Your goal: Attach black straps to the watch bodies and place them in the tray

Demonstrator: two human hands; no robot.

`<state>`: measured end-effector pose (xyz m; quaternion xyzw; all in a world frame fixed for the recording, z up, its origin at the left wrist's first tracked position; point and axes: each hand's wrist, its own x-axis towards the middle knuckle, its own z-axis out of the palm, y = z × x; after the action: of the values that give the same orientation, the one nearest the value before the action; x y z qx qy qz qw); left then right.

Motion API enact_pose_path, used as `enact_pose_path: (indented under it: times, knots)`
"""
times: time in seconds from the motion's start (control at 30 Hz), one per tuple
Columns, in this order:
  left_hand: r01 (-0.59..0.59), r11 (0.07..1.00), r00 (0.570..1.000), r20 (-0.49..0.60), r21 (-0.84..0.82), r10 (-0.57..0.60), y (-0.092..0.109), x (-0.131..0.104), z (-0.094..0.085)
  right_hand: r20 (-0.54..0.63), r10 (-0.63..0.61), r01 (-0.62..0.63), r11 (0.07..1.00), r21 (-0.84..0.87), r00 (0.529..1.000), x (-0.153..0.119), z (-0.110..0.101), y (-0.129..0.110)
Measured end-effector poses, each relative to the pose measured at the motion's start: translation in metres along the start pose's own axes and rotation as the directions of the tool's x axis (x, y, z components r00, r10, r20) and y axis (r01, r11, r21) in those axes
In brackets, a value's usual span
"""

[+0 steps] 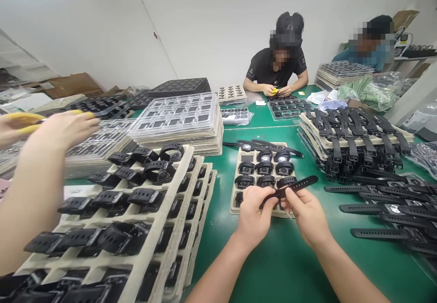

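Note:
Over the front of a beige tray [233,210], my left hand [254,212] and my right hand [307,209] hold one black watch strap [302,184] between them. Fingers of my left hand are pinched on its left part, partly hiding it. My right hand grips it near the middle, and the free end with holes points up to the right. Curled black watches [264,167] sit in the tray's compartments, and one compartment at the back left holds no watch. Several straps [252,146] lie flat across the tray's back edge.
Stacked trays of watches [146,198] stand at left, with clear trays [177,114] behind. Another person's arm [44,171] reaches in from the left. Flat watches [392,209] and a loaded tray stack [351,134] are at right. Two people sit across.

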<state>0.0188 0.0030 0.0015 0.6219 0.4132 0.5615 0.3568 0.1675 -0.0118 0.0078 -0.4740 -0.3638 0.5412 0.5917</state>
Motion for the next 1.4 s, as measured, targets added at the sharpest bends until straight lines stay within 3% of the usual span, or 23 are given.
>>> enact_pose_path:
  times: [0.1, 0.23, 0.43, 0.63, 0.87, 0.97, 1.1, 1.17, 1.23, 1.4]
  knots:
    - [-0.122, 0.991, 0.990, 0.076, 0.062, 0.118, 0.002, 0.001, -0.002, 0.005, 0.027, -0.028, 0.998, 0.050, 1.000, 0.001, 0.000, 0.001]
    - [-0.145, 0.984, 0.984, 0.115, 0.103, 0.133, 0.006, 0.002, -0.001, -0.007, -0.007, 0.007, 1.000, -0.013, 1.000, 0.001, -0.001, 0.005]
    - [0.023, 0.990, 0.989, 0.143, 0.141, -0.043, 0.009, 0.001, -0.003, 0.013, -0.091, 0.091, 0.964, -0.252, 0.996, -0.001, -0.005, 0.010]
    - [0.113, 0.988, 0.976, 0.174, 0.101, -0.130, 0.008, 0.002, -0.003, 0.062, -0.229, 0.226, 0.810, -0.541, 0.971, -0.003, -0.010, 0.012]
    - [0.195, 0.981, 0.971, 0.143, 0.006, -0.194, 0.008, -0.001, 0.002, 0.119, -0.317, 0.326, 0.751, -0.575, 0.941, -0.005, -0.007, 0.010]
    - [0.251, 0.966, 0.965, 0.100, -0.070, -0.243, 0.006, -0.001, 0.003, 0.215, -0.370, 0.424, 0.697, -0.579, 0.904, -0.005, -0.006, 0.006]
    - [0.351, 0.882, 0.936, 0.126, -0.314, -0.328, 0.004, 0.001, 0.001, 0.403, -0.418, 0.581, 0.598, -0.553, 0.814, -0.001, -0.009, 0.001]
    - [0.398, 0.812, 0.917, 0.195, -0.427, -0.348, 0.006, 0.002, -0.001, 0.459, -0.398, 0.602, 0.619, -0.505, 0.795, 0.000, -0.010, -0.001]
    - [0.435, 0.737, 0.900, 0.226, -0.518, -0.373, 0.009, 0.004, -0.002, 0.474, -0.351, 0.568, 0.679, -0.465, 0.808, 0.000, -0.010, -0.002]
    - [0.516, 0.516, 0.837, 0.272, -0.684, -0.475, 0.011, 0.007, -0.004, 0.387, -0.184, 0.379, 0.766, -0.519, 0.903, -0.006, -0.009, -0.006]
